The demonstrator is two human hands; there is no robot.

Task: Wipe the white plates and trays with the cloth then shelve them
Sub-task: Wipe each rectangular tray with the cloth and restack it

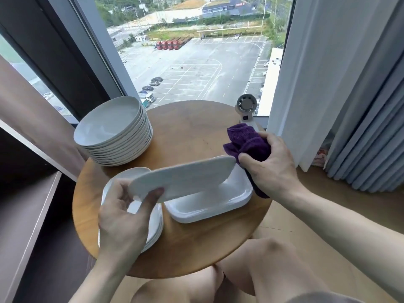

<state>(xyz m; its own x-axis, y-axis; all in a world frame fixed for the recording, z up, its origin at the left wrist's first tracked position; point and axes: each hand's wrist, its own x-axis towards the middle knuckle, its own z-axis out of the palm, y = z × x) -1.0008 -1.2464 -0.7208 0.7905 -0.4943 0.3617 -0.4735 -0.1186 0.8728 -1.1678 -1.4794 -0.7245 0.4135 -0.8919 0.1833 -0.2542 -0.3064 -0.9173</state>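
Note:
My left hand (124,217) grips the near left end of a white tray (185,176), held tilted above the round wooden table (192,248). My right hand (271,165) holds a bunched purple cloth (247,143) against the tray's right end. Under the raised tray lies a stack of white rectangular trays (209,204). A second stack of white trays (154,228) sits beneath my left hand, partly hidden. A tall stack of round white plates (113,132) stands at the table's back left.
A small white handheld fan (247,110) stands at the table's far right edge by the window. Grey curtains (349,95) hang at the right. A dark shelf unit (28,215) runs along the left. My knees (269,254) are under the table's near edge.

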